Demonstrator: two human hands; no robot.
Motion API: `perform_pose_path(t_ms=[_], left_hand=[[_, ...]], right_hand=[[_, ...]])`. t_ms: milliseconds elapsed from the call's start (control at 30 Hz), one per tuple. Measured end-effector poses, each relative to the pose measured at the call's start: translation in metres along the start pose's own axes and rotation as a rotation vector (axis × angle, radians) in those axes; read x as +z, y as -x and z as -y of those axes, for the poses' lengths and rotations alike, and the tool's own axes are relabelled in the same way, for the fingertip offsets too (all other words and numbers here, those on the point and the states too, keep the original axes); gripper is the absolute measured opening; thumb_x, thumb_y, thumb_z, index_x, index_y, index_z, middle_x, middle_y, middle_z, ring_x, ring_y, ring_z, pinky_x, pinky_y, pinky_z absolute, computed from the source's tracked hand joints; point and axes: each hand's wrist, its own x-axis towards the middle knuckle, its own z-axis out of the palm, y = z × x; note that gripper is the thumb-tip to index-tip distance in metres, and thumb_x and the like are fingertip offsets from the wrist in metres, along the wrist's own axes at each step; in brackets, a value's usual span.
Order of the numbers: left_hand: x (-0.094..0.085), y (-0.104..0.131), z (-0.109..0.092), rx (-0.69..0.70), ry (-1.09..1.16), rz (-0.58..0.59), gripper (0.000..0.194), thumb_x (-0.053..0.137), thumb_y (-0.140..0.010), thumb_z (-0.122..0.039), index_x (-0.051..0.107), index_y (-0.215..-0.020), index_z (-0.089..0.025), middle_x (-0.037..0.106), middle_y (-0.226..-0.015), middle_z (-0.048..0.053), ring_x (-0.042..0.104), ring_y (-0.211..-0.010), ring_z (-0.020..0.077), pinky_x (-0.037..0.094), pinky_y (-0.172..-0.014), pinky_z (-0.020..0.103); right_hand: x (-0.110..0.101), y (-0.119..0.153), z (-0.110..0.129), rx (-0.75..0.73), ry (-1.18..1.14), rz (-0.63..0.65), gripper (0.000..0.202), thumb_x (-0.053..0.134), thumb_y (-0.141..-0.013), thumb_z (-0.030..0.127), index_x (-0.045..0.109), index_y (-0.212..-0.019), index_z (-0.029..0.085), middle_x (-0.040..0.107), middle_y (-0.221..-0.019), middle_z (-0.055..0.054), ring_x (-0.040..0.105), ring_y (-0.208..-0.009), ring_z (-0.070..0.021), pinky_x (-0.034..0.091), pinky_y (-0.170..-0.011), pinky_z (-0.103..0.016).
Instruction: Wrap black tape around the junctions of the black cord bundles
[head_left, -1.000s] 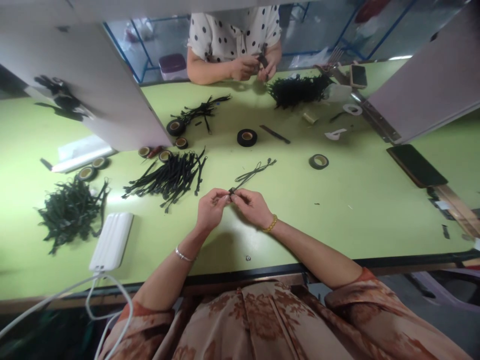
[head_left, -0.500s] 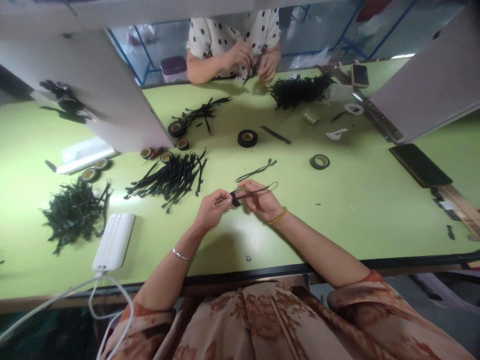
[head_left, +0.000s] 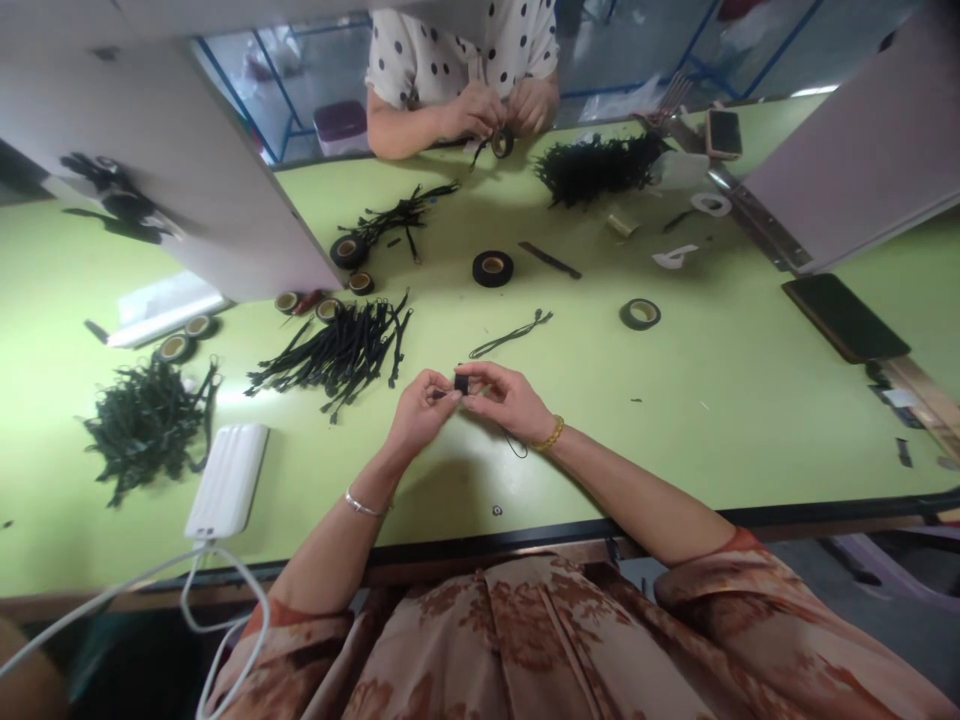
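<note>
My left hand [head_left: 424, 408] is closed, thumb and fingertips pinched on the end of a thin black cord [head_left: 517, 447]. Its looped far end hangs out below my right hand [head_left: 514, 400]. Between the two hands sits a small band of black tape [head_left: 461, 382], gripped by the fingers of my right hand. Whether it is a whole roll seen edge-on or a strip, I cannot tell. Just beyond my fingers a second thin looped cord [head_left: 510, 335] lies on the green table [head_left: 585, 440].
Bundles of black cords [head_left: 330, 350] lie left, beside a darker heap [head_left: 150, 425] and a white power bank [head_left: 227, 480]. Tape rolls [head_left: 493, 268] and a dark blade [head_left: 550, 260] lie ahead. Across the table, a co-worker's hands [head_left: 487, 110] hold a tape roll. A phone [head_left: 846, 317] rests right.
My right fingers have closed onto the black tape, and the cord loop has swung from above my right hand to below it. Across the table, a tape roll now shows in the co-worker's hands.
</note>
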Motion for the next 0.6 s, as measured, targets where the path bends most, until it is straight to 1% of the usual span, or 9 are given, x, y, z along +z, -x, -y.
perform_pose_path(t_ms=[67,133,200,300,367,433,500,533,600], left_hand=[[0.0,0.0,0.0,-0.051,0.026,0.023,0.025,0.07,-0.071,-0.034,0.054,-0.079,-0.017,0.052,-0.054,-0.006,0.045,-0.05,0.0074,0.034,-0.049,0.02],[0.0,0.0,-0.001,-0.078,0.062,0.055,0.025,0.071,-0.07,-0.035,0.056,-0.077,-0.016,0.052,-0.052,-0.005,0.045,-0.048,0.0071,0.034,-0.048,0.02],[0.001,0.0,-0.002,-0.111,0.111,0.062,0.026,0.073,-0.068,-0.035,0.057,-0.075,-0.015,0.053,-0.053,-0.004,0.045,-0.046,0.0065,0.034,-0.047,0.02],[0.001,-0.001,-0.005,-0.201,0.18,0.065,0.027,0.075,-0.064,-0.034,0.058,-0.072,-0.014,0.057,-0.057,-0.002,0.045,-0.045,0.0056,0.032,-0.044,0.019],[0.002,-0.001,-0.006,-0.253,0.218,0.081,0.027,0.075,-0.062,-0.034,0.058,-0.068,-0.014,0.057,-0.058,-0.001,0.044,-0.044,0.0052,0.029,-0.042,0.019],[0.002,-0.001,-0.006,-0.277,0.227,0.092,0.027,0.073,-0.063,-0.035,0.056,-0.066,-0.015,0.054,-0.055,-0.002,0.041,-0.043,0.0051,0.026,-0.042,0.02],[0.003,0.0,-0.005,-0.24,0.152,0.055,0.026,0.069,-0.067,-0.037,0.055,-0.067,-0.016,0.052,-0.052,-0.004,0.039,-0.042,0.006,0.025,-0.044,0.021],[0.003,0.001,-0.005,-0.191,0.065,0.016,0.024,0.067,-0.07,-0.038,0.054,-0.067,-0.017,0.051,-0.052,-0.004,0.038,-0.043,0.0068,0.026,-0.045,0.022],[0.005,0.005,-0.006,-0.048,-0.192,-0.078,0.02,0.063,-0.075,-0.036,0.055,-0.069,-0.018,0.049,-0.052,-0.005,0.038,-0.046,0.0085,0.027,-0.049,0.023]], right_hand=[[-0.001,0.001,0.001,-0.05,0.074,-0.023,0.037,0.073,-0.078,0.038,0.067,-0.112,0.022,0.066,-0.096,-0.005,0.059,-0.085,-0.0178,0.052,-0.067,-0.03],[-0.002,0.001,0.001,-0.074,0.104,-0.025,0.037,0.072,-0.08,0.038,0.067,-0.112,0.022,0.067,-0.1,-0.006,0.061,-0.086,-0.0186,0.053,-0.069,-0.031],[-0.002,0.002,-0.001,-0.088,0.11,-0.016,0.037,0.07,-0.08,0.037,0.066,-0.113,0.021,0.068,-0.102,-0.007,0.062,-0.085,-0.0187,0.053,-0.071,-0.033],[-0.002,0.002,-0.003,-0.132,0.132,0.005,0.036,0.068,-0.082,0.034,0.065,-0.115,0.02,0.069,-0.106,-0.009,0.063,-0.087,-0.0189,0.054,-0.073,-0.034],[-0.003,0.002,-0.002,-0.184,0.168,0.017,0.036,0.068,-0.081,0.032,0.065,-0.115,0.02,0.069,-0.107,-0.009,0.063,-0.088,-0.0191,0.053,-0.073,-0.034],[-0.004,0.002,0.0,-0.214,0.201,0.03,0.035,0.069,-0.081,0.03,0.066,-0.114,0.02,0.069,-0.106,-0.009,0.063,-0.089,-0.0195,0.052,-0.075,-0.035],[-0.007,0.001,0.004,-0.201,0.165,0.059,0.037,0.071,-0.08,0.03,0.065,-0.115,0.021,0.069,-0.108,-0.009,0.064,-0.094,-0.0207,0.051,-0.082,-0.037],[-0.008,0.001,0.006,-0.178,0.104,0.084,0.039,0.072,-0.079,0.032,0.064,-0.116,0.021,0.068,-0.111,-0.009,0.063,-0.098,-0.0214,0.05,-0.086,-0.039],[-0.011,-0.001,0.01,-0.11,-0.059,0.134,0.046,0.074,-0.078,0.035,0.059,-0.119,0.022,0.067,-0.113,-0.009,0.063,-0.103,-0.022,0.049,-0.091,-0.04]])
